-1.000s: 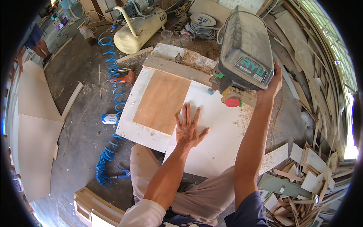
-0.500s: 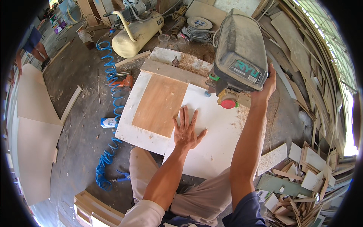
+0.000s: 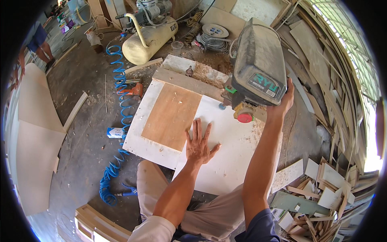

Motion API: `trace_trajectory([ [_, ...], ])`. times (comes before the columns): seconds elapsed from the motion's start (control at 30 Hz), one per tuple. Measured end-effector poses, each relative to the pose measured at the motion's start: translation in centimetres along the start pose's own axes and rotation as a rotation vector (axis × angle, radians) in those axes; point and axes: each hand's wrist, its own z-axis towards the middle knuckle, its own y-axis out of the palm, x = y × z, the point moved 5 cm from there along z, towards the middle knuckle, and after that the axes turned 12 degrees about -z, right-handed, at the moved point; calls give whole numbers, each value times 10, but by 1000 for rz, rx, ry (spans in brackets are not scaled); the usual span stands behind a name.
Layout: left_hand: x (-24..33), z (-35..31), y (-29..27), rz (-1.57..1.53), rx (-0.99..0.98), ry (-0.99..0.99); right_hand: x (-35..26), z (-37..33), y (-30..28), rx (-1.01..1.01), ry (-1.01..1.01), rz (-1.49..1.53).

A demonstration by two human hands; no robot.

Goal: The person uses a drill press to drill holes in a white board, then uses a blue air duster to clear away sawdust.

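Observation:
My left hand [image 3: 197,146] lies flat with fingers spread on a white board [image 3: 225,169], close to its edge with a brown wood panel [image 3: 172,117]. At the right side of a dusty dark drill press head [image 3: 258,60] is my right hand [image 3: 284,101]. Its fingers curl up along the housing, and what they grip is hidden behind it. A red knob-like button [image 3: 244,117] sits at the front of the machine. The drill's tip and the spot beneath it are mostly covered by the head.
Wood shavings lie around a wooden strip [image 3: 187,84] behind the boards. A blue coiled air hose [image 3: 107,187], an orange tool [image 3: 137,90] and a cream compressor tank [image 3: 151,42] are at left. Offcuts [image 3: 330,189] pile up at right. Another person [image 3: 38,42] stands far left.
The whole scene sits slightly lower in the picture, as the view has shifted. Both hands keep nearly the same places on the board and at the machine.

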Motion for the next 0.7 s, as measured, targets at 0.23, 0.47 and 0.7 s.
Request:
trace_trajectory([
  [0.23, -1, 1, 5, -18, 19, 15, 5, 10, -10, -64, -25, 19],
  [0.47, -2, 1, 3, -48, 8, 6, 5, 2, -7, -109, -48, -1],
  [0.7, -1, 2, 4, -41, 3, 10, 6, 5, -14, -120, -71, -19],
])
